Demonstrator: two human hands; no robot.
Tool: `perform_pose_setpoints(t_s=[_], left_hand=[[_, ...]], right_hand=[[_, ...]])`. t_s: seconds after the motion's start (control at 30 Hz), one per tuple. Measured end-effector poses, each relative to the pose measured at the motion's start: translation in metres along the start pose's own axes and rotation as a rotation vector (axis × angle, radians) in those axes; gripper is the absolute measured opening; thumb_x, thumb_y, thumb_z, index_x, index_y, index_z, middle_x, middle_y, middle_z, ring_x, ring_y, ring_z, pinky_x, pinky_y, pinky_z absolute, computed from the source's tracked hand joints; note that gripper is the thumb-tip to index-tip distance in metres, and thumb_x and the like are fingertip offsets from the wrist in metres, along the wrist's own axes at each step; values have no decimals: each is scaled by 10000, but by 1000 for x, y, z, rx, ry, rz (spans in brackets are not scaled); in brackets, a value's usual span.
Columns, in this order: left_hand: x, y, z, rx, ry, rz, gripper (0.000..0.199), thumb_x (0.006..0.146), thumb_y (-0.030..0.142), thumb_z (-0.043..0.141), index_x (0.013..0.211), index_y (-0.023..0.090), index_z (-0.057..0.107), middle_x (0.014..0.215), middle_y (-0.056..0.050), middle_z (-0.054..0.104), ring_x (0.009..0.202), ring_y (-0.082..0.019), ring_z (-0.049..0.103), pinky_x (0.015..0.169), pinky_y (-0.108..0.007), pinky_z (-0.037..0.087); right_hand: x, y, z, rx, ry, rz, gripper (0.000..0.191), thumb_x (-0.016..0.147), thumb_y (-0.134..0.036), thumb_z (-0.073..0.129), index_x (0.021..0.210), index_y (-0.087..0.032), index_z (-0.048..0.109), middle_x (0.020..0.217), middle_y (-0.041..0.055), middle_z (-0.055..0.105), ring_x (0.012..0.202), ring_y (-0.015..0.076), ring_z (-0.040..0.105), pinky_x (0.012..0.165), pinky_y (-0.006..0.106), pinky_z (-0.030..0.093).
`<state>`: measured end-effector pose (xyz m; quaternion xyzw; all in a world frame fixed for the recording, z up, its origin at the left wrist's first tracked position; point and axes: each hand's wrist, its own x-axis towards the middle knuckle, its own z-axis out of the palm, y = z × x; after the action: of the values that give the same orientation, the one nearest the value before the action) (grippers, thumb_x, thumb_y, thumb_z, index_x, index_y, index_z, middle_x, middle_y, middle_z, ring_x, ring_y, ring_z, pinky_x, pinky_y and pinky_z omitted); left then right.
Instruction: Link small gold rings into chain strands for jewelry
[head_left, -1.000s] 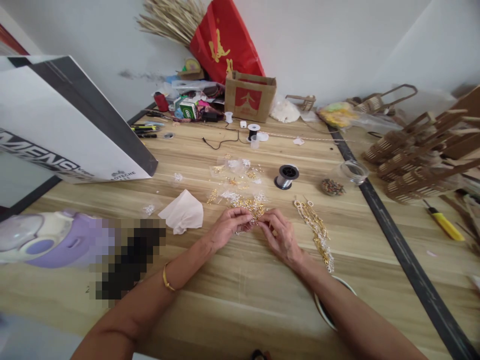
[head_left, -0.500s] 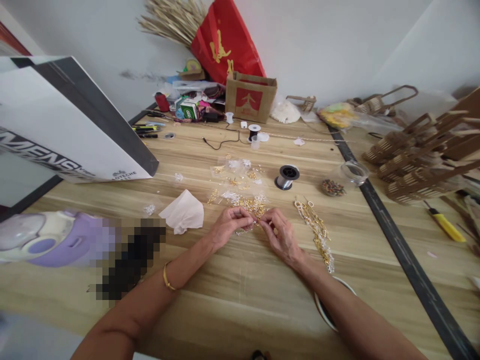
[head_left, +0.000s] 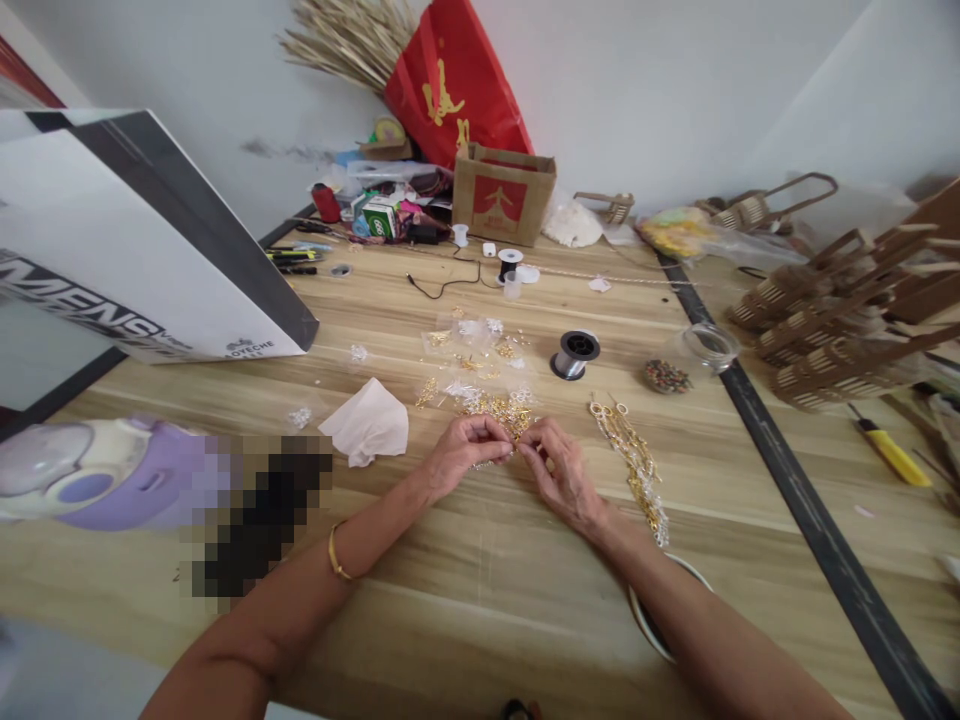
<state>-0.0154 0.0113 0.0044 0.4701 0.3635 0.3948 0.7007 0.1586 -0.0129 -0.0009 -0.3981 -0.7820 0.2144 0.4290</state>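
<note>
My left hand (head_left: 469, 452) and my right hand (head_left: 555, 465) meet in pinches at the middle of the wooden table (head_left: 465, 620). Whatever sits between their fingertips is too small to name. Just beyond the fingers lies a pile of gold and silver beads (head_left: 491, 405), partly covered by my hands. Past it are small clear bags (head_left: 472, 345) of gold and white pieces. To the right of my right hand stretch several gold and silver beaded strands (head_left: 634, 460) with rings at their far ends. A spool of clear line (head_left: 575, 355) stands behind them.
At left are a white box (head_left: 150, 250), a purple and cream device (head_left: 142, 480) and a pale cloth (head_left: 367, 422). A jar (head_left: 709, 347) lies by dark beads (head_left: 666, 376) at right, near woven baskets (head_left: 817, 330) and a yellow-handled tool (head_left: 892, 450). Paper bags stand at the back.
My fingertips have shifted very slightly, and both hands stay pinched together at the same spot. The view has moved a touch; the things on the table lie as before.
</note>
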Motion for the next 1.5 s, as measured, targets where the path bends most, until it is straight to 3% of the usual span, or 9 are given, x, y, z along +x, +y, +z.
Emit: perform_pose_setpoints(t_s=[0.27,0.47,0.57,1.0,1.17,1.33,1.5], left_hand=[[-1,4,5,78,26,-40,198,583,201,764,666,111,609,660,3,606,618,-85,530,602,-204,396],[3,-2,-2,90,23,-19,224,580,236,766,677,111,608,646,3,609,586,-79,522,579,-209,386],[5,-4,-5,106,9,-8,215,600,237,755,697,109,612,660,-1,616,585,-75,516,566,-204,372],[4,-2,-5,119,-15,-3,185,607,205,749,680,109,610,644,4,620,580,-70,520,569,-202,374],[2,-1,-5,132,-32,-27,204,614,230,759,713,109,628,658,-1,628,604,-80,549,582,-203,395],[1,-1,-5,127,-33,-79,272,599,305,777,722,103,644,614,-9,631,550,-79,541,529,-193,388],[2,-4,-6,188,-42,-32,273,612,326,765,716,97,658,618,-20,637,570,-98,560,565,-210,425]], right_hand=[[0,-4,2,89,-33,47,117,906,-210,461,817,-186,534,762,35,534,689,147,501,605,262,404],[3,-9,1,345,-108,366,239,897,-377,473,768,-178,497,626,-20,457,552,111,408,512,238,337],[4,-10,1,471,-136,458,288,877,-441,488,756,-180,480,588,-35,432,517,101,374,483,230,311],[6,-9,1,624,-121,503,311,835,-475,542,734,-186,491,590,-29,475,509,101,411,482,231,345],[3,-8,3,437,-58,418,247,882,-397,492,760,-183,495,603,-27,457,524,107,416,487,234,349],[-3,-5,2,-71,24,39,126,911,-243,456,836,-183,536,808,52,535,740,160,530,586,261,426],[-6,-4,-2,-386,-2,-143,97,915,-203,472,942,-188,564,953,99,561,797,173,577,588,263,453]])
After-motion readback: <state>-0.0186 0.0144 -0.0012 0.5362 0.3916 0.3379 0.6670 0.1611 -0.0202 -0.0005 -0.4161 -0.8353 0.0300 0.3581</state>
